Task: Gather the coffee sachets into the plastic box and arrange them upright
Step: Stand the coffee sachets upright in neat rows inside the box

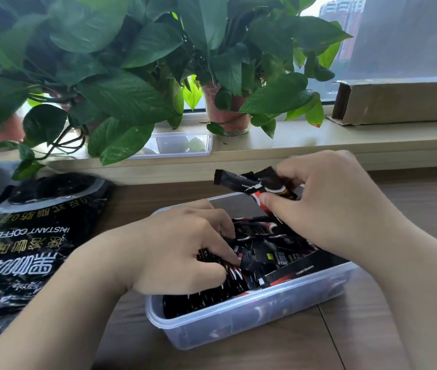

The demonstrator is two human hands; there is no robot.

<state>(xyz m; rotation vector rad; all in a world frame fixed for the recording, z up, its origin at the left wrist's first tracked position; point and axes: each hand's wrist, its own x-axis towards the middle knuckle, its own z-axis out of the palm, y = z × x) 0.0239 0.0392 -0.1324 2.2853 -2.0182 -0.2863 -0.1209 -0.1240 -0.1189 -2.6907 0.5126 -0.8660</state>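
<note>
A clear plastic box [238, 320] stands on the wooden table, filled with several black coffee sachets [268, 256] lying in a jumble. My left hand [174, 249] reaches into the box's left side, fingers curled down onto a row of sachets [220, 287] standing near the front wall. My right hand [326, 198] hovers over the box's far right corner and pinches a small bundle of black and red sachets [252, 182] between thumb and fingers, held roughly level above the box.
A large black instant-coffee bag [30, 236] lies on the table to the left. Behind, on the windowsill, stand potted plants [121, 84], a clear lidded container [182, 144] and an open cardboard box [398, 102].
</note>
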